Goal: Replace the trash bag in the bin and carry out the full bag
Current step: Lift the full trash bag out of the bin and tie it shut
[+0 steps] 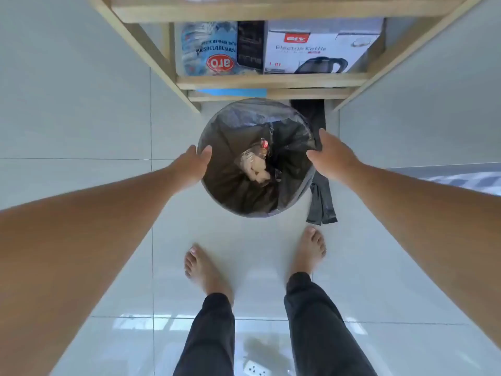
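Observation:
A round bin (245, 213) stands on the tiled floor below me, lined with a black trash bag (233, 147) folded over its rim. Crumpled pale wrappers and a red-topped item (256, 162) lie at the bottom of the bag. My left hand (191, 168) rests on the rim's left side, thumb over the edge. On the rim's right side, my right hand (332, 157) has its thumb and fingers pinching the bag's edge. A folded spare black bag (321, 202) lies on the floor to the right of the bin.
A wooden shelf unit (271, 81) stands just behind the bin, holding a sugar bag (208, 48) and an electric kettle box (322, 48). My bare feet (206, 270) are close in front of the bin. A white power strip (256, 369) lies between my legs.

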The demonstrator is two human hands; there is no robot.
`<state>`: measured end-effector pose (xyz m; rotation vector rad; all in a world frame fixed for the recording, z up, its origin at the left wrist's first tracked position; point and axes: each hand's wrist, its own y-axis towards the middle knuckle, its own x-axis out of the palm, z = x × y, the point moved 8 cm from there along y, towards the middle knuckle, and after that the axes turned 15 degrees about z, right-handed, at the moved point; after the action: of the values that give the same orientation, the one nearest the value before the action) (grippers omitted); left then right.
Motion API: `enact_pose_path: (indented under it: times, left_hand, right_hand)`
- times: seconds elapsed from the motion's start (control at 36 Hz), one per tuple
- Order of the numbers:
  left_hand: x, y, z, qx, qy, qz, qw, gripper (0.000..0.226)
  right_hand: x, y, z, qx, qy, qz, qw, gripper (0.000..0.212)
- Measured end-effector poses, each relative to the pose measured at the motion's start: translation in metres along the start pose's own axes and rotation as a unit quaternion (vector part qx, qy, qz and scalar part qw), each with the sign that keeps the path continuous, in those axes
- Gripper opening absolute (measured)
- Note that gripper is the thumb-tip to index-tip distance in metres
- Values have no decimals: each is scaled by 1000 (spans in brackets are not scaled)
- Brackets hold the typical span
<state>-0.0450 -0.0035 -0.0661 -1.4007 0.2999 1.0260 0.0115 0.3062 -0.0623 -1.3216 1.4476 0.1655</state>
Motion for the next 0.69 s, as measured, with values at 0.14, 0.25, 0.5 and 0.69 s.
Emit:
enact_pose_path:
  times: [0.14,0.25,0.5,0.69]
  left_hand:
    - [28,33,-6,-166,-281,-29,945,80]
    - [42,51,-14,-212,-412,-29,886,76]
    - [67,68,-34,-245,-469,-29,848,37]
    - [76,87,-52,-229,-427,-1,875,35]
  right_hand:
    - [47,15,38,308,315,-50,896,61]
    - [83,22,57,387,470,-53,792,53]
    - [112,18,77,404,444,-23,800,40]
    - [113,23,86,420,421,-40,803,41]
